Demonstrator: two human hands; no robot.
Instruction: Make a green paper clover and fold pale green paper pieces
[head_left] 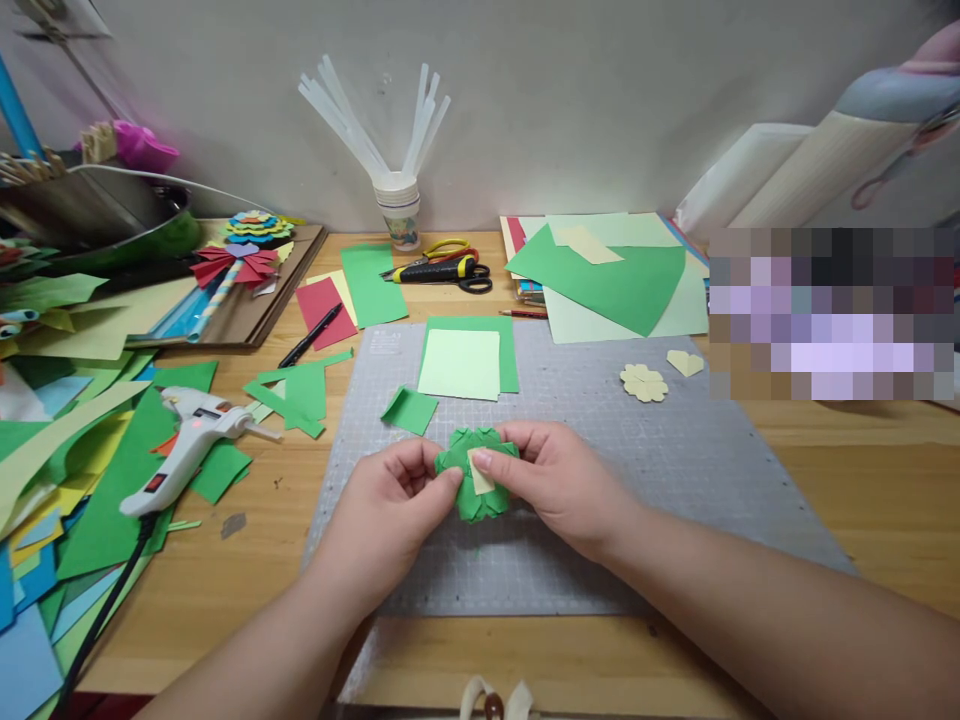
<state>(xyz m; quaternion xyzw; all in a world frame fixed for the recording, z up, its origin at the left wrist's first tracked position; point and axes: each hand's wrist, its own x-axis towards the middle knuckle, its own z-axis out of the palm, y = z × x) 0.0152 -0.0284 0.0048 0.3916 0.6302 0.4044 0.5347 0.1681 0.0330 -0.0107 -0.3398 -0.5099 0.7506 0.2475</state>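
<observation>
A green folded-paper flower (491,503) is held up over the grey cutting mat (600,560). My left hand (401,500) pinches its left edge between thumb and fingers. On the other side, my right hand (559,480) grips the flower's right edge, its thumb pressing a small cream paper piece (481,478) against the flower's middle. Just beyond the hands lie a small curled green paper square (409,410) and a pale green sheet (459,362) on top of a darker green sheet (508,350). To the right rest a cream paper flower (643,382) and a cream paper heart (685,362).
A white glue gun (187,440) lies at left among green scraps, its cord running toward me. Scissors (474,279), a yellow-black cutter (431,270) and a cup of straws (397,210) stand at the back. Paper sheets (615,280) are stacked at back right.
</observation>
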